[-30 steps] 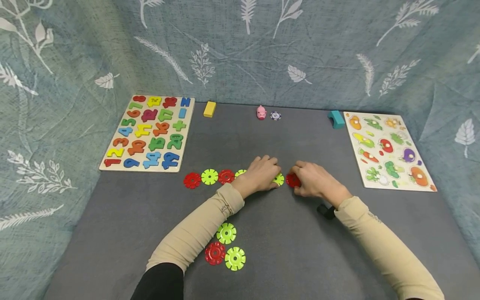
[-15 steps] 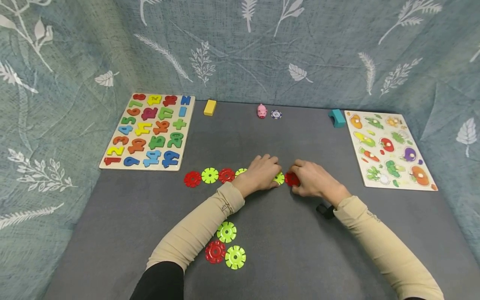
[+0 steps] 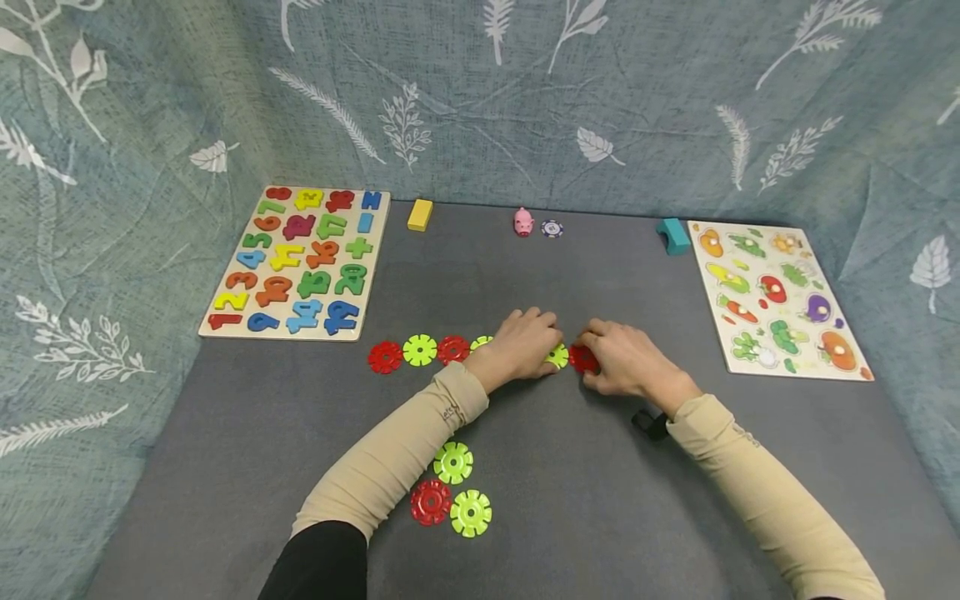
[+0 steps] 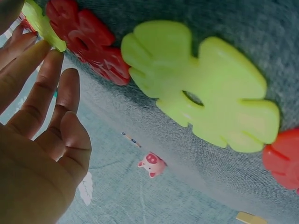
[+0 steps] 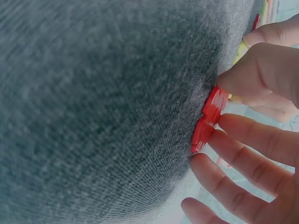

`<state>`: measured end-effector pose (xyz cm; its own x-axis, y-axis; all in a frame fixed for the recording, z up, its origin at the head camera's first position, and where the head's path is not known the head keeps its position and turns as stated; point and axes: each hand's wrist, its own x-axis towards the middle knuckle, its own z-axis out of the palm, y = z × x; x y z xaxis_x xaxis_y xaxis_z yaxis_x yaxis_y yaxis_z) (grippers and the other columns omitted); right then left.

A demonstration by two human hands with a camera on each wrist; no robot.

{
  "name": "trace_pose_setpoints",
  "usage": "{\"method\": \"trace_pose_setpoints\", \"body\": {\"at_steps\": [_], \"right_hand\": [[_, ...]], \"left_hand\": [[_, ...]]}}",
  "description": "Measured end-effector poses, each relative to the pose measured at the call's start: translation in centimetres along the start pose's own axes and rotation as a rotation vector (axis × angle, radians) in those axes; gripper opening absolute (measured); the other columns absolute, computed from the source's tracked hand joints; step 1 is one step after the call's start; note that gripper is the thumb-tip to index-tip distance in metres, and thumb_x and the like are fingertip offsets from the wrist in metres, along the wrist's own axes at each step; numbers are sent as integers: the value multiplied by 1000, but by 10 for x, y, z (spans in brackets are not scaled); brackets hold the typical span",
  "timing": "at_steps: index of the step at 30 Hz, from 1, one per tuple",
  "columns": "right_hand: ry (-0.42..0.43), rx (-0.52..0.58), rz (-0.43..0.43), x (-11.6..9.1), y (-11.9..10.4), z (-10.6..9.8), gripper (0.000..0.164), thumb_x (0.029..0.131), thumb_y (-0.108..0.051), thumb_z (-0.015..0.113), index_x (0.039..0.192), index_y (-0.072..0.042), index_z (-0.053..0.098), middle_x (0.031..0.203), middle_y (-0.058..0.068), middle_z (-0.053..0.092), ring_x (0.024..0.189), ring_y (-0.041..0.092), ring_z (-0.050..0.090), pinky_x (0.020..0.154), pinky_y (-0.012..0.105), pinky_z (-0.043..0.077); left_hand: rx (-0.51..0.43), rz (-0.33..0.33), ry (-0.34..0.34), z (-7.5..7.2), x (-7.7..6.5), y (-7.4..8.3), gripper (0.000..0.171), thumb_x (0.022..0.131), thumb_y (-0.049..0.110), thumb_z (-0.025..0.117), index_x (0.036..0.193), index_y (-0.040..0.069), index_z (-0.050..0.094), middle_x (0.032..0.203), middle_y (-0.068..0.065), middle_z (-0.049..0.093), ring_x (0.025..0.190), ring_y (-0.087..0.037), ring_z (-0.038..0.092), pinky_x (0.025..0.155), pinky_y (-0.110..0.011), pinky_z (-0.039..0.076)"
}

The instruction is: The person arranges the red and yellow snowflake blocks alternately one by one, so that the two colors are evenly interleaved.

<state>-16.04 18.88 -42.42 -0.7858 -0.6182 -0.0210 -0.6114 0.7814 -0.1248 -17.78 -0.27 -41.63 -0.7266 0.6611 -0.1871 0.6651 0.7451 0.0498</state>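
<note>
A row of notched plastic discs, red and yellow-green by turns, lies across the table in the head view. My left hand [image 3: 521,346] arches over the row, thumb and fingers at opposite edges of a yellow-green disc [image 3: 558,356]. My right hand [image 3: 626,358] holds the red disc [image 3: 583,359] at the row's right end, its thumb and fingertips on the rim [image 5: 205,123]. These two discs sit edge to edge. In the left wrist view, a red disc [image 4: 86,39] and a larger-looking yellow-green disc [image 4: 201,88] lie beside the left hand; in the head view, that hand hides part of the row.
Nearer me lie two yellow-green discs [image 3: 471,513] and a red disc [image 3: 431,502]. A number puzzle board [image 3: 288,267] is at left, a vegetable board [image 3: 780,300] at right. Along the back are a yellow block [image 3: 420,215], pink pig [image 3: 523,222], poker chip [image 3: 552,228] and teal block [image 3: 673,237].
My right hand has shifted slightly left with the red disc, closing the small gap to the yellow-green disc. The left hand has stayed in place.
</note>
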Motion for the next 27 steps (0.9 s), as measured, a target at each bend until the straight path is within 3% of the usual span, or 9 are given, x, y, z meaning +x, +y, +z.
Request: {"method": "trace_pose_setpoints", "body": {"at_steps": [6, 13, 21, 27], "right_hand": [[27, -17, -16, -6, -2, 2, 47, 75, -30, 74, 116, -7, 67, 113, 10, 63, 88, 25, 61, 76, 44, 51], [128, -61, -84, -18, -14, 0, 47, 77, -33, 74, 117, -9, 66, 119, 9, 64, 101, 28, 60, 87, 47, 48], [237, -123, -254, -31, -40, 0, 37, 73, -32, 76, 103, -12, 69, 101, 3, 66, 91, 23, 61, 81, 42, 43], [180, -117, -416, -30, -69, 5, 32, 76, -35, 75, 101, -16, 68, 93, -2, 66, 85, 17, 60, 76, 35, 40]], "left_hand": [[-4, 26, -4, 3, 1, -4, 37, 88, 46, 66, 115, 20, 68, 111, 0, 59, 97, -21, 55, 80, -36, 47], [-8, 38, -3, 3, 1, -5, 38, 89, 46, 65, 116, 19, 68, 112, 0, 60, 97, -21, 56, 80, -36, 48], [-4, 39, 9, 2, 3, -4, 34, 89, 44, 66, 112, 19, 69, 112, -1, 60, 96, -21, 56, 79, -36, 48], [-19, 25, 2, 2, 3, -6, 35, 89, 43, 66, 114, 19, 68, 113, -1, 59, 98, -22, 56, 83, -38, 48]]}}
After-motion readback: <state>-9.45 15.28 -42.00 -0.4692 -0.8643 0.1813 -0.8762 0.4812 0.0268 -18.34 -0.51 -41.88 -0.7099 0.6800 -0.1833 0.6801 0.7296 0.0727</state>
